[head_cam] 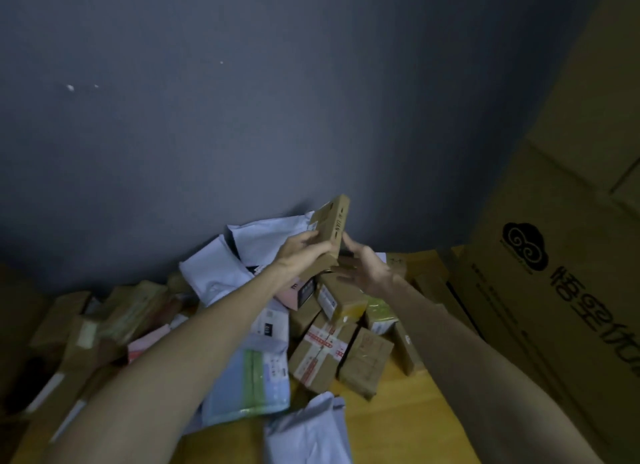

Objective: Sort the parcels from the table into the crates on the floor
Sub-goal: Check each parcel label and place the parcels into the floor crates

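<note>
- Head view: the left grip (301, 252) holds a small brown box (330, 226), tilted, its fingers curled round the lower end.
- The right grip (363, 267) is wide, fingers straight, just right of the box.
- The parcel heap (325, 345) lies below both grips on the surface (408, 411).

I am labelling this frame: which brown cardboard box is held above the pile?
The slim brown box gripped by the left hand, raised above the pile; the others lie on the table.
</note>
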